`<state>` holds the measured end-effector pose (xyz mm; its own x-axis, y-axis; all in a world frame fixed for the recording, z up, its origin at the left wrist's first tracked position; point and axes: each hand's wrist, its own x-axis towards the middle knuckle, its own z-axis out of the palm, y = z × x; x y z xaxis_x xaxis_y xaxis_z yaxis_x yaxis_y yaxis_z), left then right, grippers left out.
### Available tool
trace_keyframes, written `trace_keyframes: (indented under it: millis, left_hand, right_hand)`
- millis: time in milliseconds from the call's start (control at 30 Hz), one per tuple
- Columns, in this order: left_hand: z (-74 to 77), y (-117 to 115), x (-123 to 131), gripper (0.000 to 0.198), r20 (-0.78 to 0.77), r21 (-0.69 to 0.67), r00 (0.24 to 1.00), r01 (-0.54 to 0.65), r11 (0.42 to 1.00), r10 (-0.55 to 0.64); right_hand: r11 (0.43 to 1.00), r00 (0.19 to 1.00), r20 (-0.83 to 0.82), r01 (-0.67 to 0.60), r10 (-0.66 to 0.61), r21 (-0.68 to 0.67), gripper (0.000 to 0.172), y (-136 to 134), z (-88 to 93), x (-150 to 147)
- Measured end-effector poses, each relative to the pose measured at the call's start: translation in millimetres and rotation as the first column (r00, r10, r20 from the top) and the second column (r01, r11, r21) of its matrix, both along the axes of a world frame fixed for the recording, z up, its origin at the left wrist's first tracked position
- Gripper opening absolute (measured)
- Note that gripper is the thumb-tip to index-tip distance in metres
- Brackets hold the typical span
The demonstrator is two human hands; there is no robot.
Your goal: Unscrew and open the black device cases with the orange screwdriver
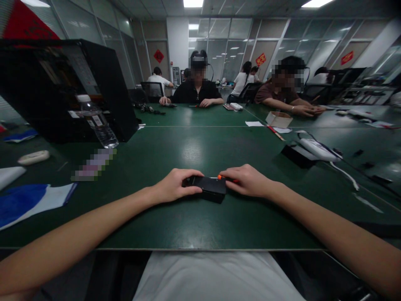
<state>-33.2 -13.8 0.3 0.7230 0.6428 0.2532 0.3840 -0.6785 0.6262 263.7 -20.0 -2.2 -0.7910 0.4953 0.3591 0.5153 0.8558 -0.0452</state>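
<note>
A small flat black device (210,187) lies on the green table (194,150) in front of me. My left hand (174,185) is closed over the device's left end and grips it there. My right hand (247,180) is closed in a pinch round a thin orange-handled tool (226,179), whose tip rests at the device's upper right corner. Both forearms reach in from the near edge of the table.
A black computer case (59,83) and a plastic water bottle (97,122) stand at the left, with blue and white papers (28,200) nearer. A white power strip (318,149) on a black box lies at the right. Two people sit across the table, beside a small cardboard box (278,119).
</note>
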Motion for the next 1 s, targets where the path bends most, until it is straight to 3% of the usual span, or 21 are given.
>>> trace_keyframes:
  millis: [67,167,333,533,867,1000]
  left_hand:
    - [0.1,0.6,-0.4,0.044,-0.003,0.019,1.0,0.003,1.0,-0.003]
    - [0.0,1.0,-0.5,0.043,-0.009,0.032,1.0,-0.002,0.999,0.002]
    - [0.0,0.7,-0.5,0.044,-0.006,0.032,1.0,-0.008,0.999,0.008]
    - [0.8,-0.4,-0.9,0.044,0.007,0.028,1.0,-0.018,0.999,0.018]
    - [1.9,-2.0,-0.4,0.042,0.008,0.094,0.999,-0.034,0.995,0.033]
    - [1.6,-1.3,-0.7,0.042,0.008,0.101,1.0,-0.023,0.995,0.022]
  right_hand:
    - [0.996,1.0,-0.023,0.004,-0.006,-0.092,0.029,1.2,-1.5,-0.9]
    - [0.992,0.999,-0.031,0.013,-0.017,-0.126,0.029,1.9,-1.1,-1.2]
    - [0.994,0.996,0.071,0.054,-0.047,-0.098,0.027,4.3,9.9,7.7]
    - [0.976,0.952,0.221,0.217,-0.214,0.013,0.027,11.8,13.6,23.7]
    - [0.96,0.937,0.209,0.276,-0.282,0.055,0.028,6.2,12.8,15.3]
    - [0.974,0.976,0.053,0.204,-0.209,0.098,0.035,-1.4,15.8,12.5]
